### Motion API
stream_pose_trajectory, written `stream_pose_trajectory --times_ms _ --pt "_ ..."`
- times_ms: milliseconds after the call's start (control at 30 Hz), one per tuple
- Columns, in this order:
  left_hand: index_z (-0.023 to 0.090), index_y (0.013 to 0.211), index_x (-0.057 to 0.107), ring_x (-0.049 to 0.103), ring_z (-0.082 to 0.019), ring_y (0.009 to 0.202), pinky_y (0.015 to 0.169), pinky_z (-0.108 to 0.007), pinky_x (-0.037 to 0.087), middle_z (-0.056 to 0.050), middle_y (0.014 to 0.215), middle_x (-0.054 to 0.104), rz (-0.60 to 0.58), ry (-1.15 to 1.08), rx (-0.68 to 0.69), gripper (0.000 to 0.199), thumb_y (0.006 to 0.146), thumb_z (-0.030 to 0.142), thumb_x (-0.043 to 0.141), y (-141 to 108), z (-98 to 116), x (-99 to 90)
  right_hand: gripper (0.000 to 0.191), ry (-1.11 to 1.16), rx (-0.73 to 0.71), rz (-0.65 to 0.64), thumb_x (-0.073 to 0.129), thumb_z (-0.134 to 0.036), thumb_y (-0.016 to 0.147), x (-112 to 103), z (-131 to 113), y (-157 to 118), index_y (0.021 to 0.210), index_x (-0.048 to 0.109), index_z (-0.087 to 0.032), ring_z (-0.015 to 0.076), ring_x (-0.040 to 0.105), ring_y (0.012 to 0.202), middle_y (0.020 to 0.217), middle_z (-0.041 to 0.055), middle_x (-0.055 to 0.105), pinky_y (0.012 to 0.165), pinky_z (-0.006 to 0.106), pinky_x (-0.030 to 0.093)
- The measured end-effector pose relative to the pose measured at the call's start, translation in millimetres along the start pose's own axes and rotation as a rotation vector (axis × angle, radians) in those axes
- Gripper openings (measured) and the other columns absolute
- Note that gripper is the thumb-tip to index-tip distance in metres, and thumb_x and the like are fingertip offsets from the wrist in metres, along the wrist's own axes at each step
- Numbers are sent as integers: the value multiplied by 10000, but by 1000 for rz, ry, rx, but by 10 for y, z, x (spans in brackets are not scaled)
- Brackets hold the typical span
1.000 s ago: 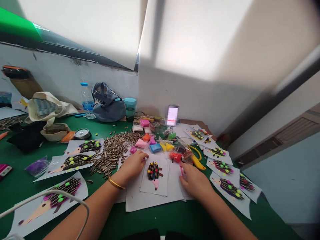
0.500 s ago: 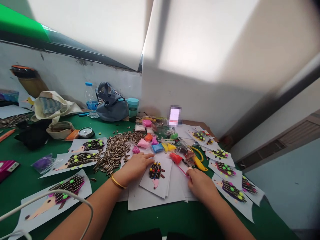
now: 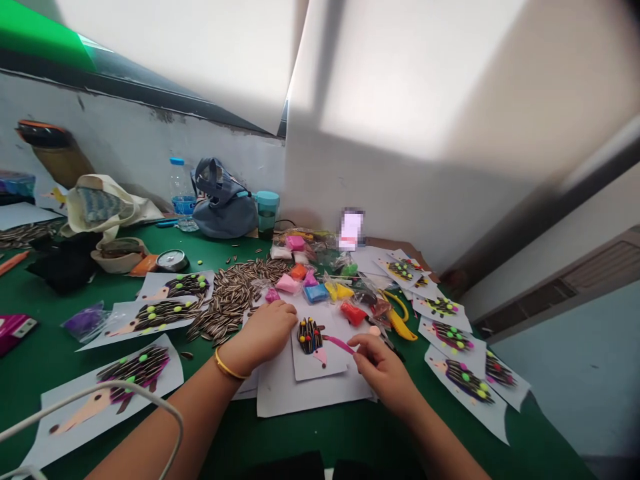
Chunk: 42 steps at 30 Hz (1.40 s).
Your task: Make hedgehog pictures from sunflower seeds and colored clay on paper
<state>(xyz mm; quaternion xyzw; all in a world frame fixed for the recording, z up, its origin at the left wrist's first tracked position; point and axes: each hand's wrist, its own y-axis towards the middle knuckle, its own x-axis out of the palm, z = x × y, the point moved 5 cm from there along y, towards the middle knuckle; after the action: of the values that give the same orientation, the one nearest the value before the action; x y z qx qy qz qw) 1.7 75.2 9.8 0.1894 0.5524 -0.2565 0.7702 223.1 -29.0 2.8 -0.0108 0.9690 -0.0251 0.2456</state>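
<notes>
A small hedgehog card lies on stacked white paper, with sunflower-seed spines, red and yellow clay dots and a pink face. At its upper left edge, my left hand rests with fingers bent and pressed together against the card; the fingertips are partly hidden. My right hand pinches a slim magenta clay tool from the right. The tool's tip is at a brown leg piece on the hedgehog's right side. Just behind the right hand is a pale pink clay ball.
Heaped sunflower seeds and several coloured clay packets lie beyond my hands. Yellow-handled scissors are at the right. Hedgehog cards line both sides. A white cable crosses the lower left.
The hedgehog card has turned and now sits straighter. My left hand has drawn back to its edge with fingers more bent. My right hand has brought the magenta tool leftward to the hedgehog.
</notes>
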Motion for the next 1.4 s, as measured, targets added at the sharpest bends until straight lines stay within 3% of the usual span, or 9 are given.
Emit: stream_pose_trajectory --times_ms 133,233,333,467,600,667,767,933,1400 --pt "214 1200 652 552 -278 1212 1043 -362 395 -113 1310 616 -42 -13 64 403 806 296 636 -24 -8 -17 232 349 97 49 676 -406 786 -4 145 44 884 652 -197 138 531 621 694 -15 569 584 257 417" --pt "217 1369 519 395 -357 1381 1134 -433 307 -145 1506 439 -80 -30 28 863 622 556 789 -64 -8 25 354 553 105 -5 767 -400 735 -14 194 57 1022 682 -212 212 665 877 974 66 694 755 322 510" --pt "217 1439 438 259 -392 1453 1173 -516 209 -162 1578 320 -129 4 -9 1063 533 619 824 -86 24 115 456 568 50 -30 809 -396 726 -7 183 44 1132 668 -244 257 668 1050 1131 93 699 929 411 502" --pt "208 1455 416 257 -404 1452 1166 -563 191 -174 1577 316 -134 33 -4 1104 516 600 843 -77 63 176 394 485 -69 -68 784 -401 769 37 114 6 1112 673 -241 254 680 1028 1101 93 715 966 442 499" --pt "215 1450 424 274 -407 1444 1162 -556 203 -172 1567 339 -128 28 -4 1112 499 601 852 -63 55 181 344 303 -178 -72 706 -364 850 -14 8 -56 1175 651 -265 244 651 1082 1142 79 702 942 394 506" --pt "214 1453 421 271 -408 1445 1162 -559 201 -171 1568 338 -131 29 0 1116 500 608 848 -60 50 185 211 136 -255 12 608 -359 921 -99 -58 -89 1082 694 -253 223 676 940 989 66 728 850 359 521" --pt "205 1462 411 261 -409 1447 1162 -570 196 -168 1574 325 -142 40 -2 1120 512 620 837 -58 50 191 245 -86 -371 143 500 -346 972 -174 -136 -119 975 719 -235 202 650 760 806 52 702 737 326 501" --pt "205 1477 390 247 -399 1455 1165 -564 205 -156 1588 300 -169 77 -10 1128 531 653 809 -64 69 180 263 -343 -358 74 475 -306 967 -13 -39 -58 842 689 -216 199 629 760 800 53 688 709 310 465" --pt "215 1474 381 269 -388 1448 1152 -562 238 -146 1582 318 -160 132 8 1131 529 691 780 -52 55 212 167 -92 -319 69 538 -260 923 211 13 9 875 693 -219 178 644 812 855 35 697 740 266 487"
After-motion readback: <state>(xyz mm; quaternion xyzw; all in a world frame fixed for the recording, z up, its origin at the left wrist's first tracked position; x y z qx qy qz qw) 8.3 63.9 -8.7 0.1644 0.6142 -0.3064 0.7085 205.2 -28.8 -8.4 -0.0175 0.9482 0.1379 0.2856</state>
